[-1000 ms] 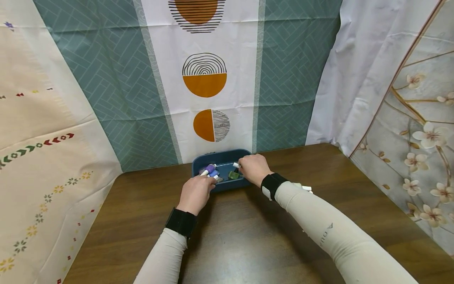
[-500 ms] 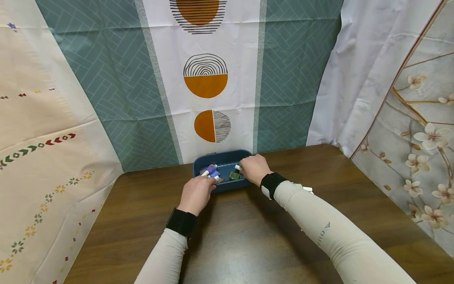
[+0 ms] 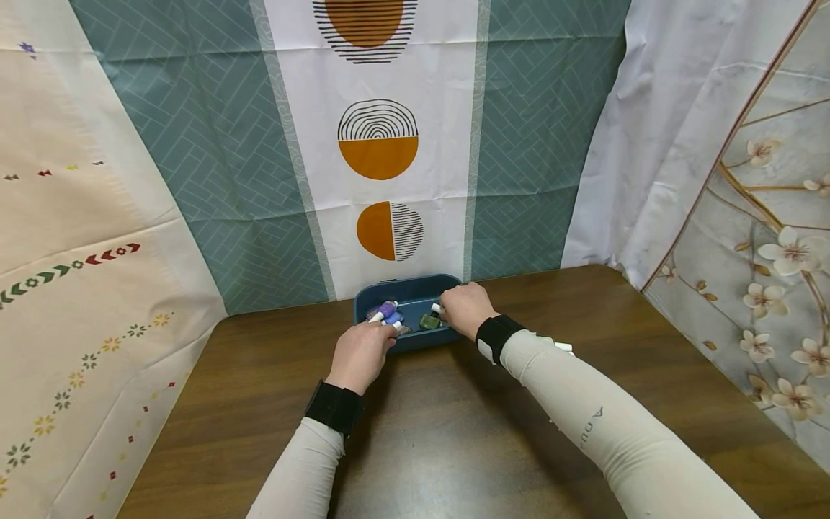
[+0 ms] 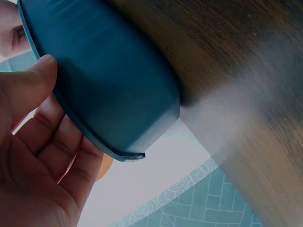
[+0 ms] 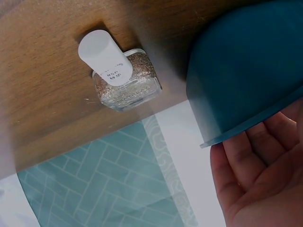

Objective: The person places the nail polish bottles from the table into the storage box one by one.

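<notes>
At the back of the table my left hand (image 3: 359, 353) grips the near left rim of a blue plastic bin (image 3: 424, 339). In the left wrist view its thumb lies on the outer wall (image 4: 109, 80), with the fingers behind the rim. My right hand (image 3: 467, 308) holds the bin's right end; the right wrist view has its fingers (image 5: 248, 158) curled behind the rim, its thumb hidden. Nail polish bottles lie inside: a purple one (image 3: 387, 309) with a white cap at left, a green one (image 3: 429, 322) nearer the middle. Hands partly hide the contents.
Right of the bin, a glitter nail polish bottle (image 5: 128, 82) with a white cap stands on the wooden table (image 3: 454, 432). White caps (image 3: 563, 347) show past my right forearm in the head view. Patterned cloths (image 3: 382, 166) hang behind the table and along both sides.
Both hands keep their hold on the bin. A white cap beside my right fingers sits slightly lower than before. The head view has shifted a little.
</notes>
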The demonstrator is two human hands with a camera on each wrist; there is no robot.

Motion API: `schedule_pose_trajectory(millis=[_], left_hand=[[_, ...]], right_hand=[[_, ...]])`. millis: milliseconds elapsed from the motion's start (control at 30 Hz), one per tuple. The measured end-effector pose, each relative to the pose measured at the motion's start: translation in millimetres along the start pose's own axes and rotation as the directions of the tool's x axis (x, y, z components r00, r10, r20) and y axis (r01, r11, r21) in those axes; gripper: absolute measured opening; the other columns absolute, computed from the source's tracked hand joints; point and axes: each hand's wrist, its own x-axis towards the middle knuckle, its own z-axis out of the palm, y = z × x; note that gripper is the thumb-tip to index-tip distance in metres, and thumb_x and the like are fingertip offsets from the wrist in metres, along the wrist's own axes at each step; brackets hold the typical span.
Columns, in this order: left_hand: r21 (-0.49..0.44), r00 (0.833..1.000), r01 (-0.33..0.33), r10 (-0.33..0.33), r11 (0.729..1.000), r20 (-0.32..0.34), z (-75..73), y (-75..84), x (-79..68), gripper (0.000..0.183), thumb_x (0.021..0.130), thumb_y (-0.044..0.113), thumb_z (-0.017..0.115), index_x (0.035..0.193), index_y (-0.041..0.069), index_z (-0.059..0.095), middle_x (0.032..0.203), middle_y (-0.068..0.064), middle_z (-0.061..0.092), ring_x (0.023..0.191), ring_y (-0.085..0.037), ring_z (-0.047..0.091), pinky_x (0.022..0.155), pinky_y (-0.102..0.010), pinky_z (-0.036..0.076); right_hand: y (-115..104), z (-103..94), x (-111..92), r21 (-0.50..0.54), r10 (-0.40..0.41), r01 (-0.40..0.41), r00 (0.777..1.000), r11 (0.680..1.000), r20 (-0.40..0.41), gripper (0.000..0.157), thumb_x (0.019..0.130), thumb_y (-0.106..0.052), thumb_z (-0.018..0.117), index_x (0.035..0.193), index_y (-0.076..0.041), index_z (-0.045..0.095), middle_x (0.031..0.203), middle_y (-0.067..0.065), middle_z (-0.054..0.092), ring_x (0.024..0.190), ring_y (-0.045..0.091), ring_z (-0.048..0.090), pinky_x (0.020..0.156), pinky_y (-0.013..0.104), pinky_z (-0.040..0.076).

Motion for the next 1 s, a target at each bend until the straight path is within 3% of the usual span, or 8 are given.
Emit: schedule_pose_trajectory(millis=[400,600,767,1000], left_hand=[[0.006,1.000,-0.007,0.007,1.000,-0.008,0.2,0.0,-0.7,0.005,0.097,0.013,0.086,0.102,0.014,0.087,0.095,-0.004,0.082,0.083,-0.024,0.074,0.078,-0.044,0.063],[0.009,1.000,-0.007,0.007,1.000,-0.004,-0.1,0.0,-0.2,0.006,0.097,0.014,0.087,0.103,0.014,0.087,0.096,-0.004,0.082,0.083,-0.025,0.075,0.078,-0.045,0.063],[0.005,1.000,0.000,0.000,1.000,0.007,-0.8,0.6,0.2,0.008,0.097,0.014,0.087,0.105,0.015,0.087,0.098,-0.005,0.083,0.084,-0.025,0.075,0.080,-0.045,0.064],[0.001,1.000,0.004,-0.004,1.000,0.015,0.1,0.2,0.7,0.008,0.097,0.014,0.087,0.105,0.014,0.087,0.100,-0.006,0.083,0.084,-0.025,0.075,0.081,-0.045,0.064]], right_hand=[[-1,-2.7,-3,0.003,0.008,-0.008,1.000,1.000,0.018,0.024,0.102,-0.021,0.082,0.080,-0.015,0.075,0.070,0.000,0.068,0.072,0.022,0.067,0.073,0.041,0.053],[3,-4.8,-10,0.038,-0.021,0.022,0.999,0.999,-0.030,0.011,0.101,-0.021,0.084,0.100,-0.010,0.081,0.089,0.006,0.078,0.085,0.026,0.075,0.080,0.044,0.061],[10,-8.0,-20,0.073,-0.046,0.054,0.993,0.996,-0.106,0.026,0.101,-0.019,0.085,0.123,-0.006,0.081,0.110,0.010,0.079,0.101,0.029,0.077,0.089,0.045,0.063],[28,-11.6,-38,0.103,-0.064,0.087,0.976,0.991,-0.208,0.039,0.104,-0.024,0.081,0.137,-0.005,0.075,0.129,0.013,0.077,0.120,0.032,0.073,0.105,0.049,0.058]])
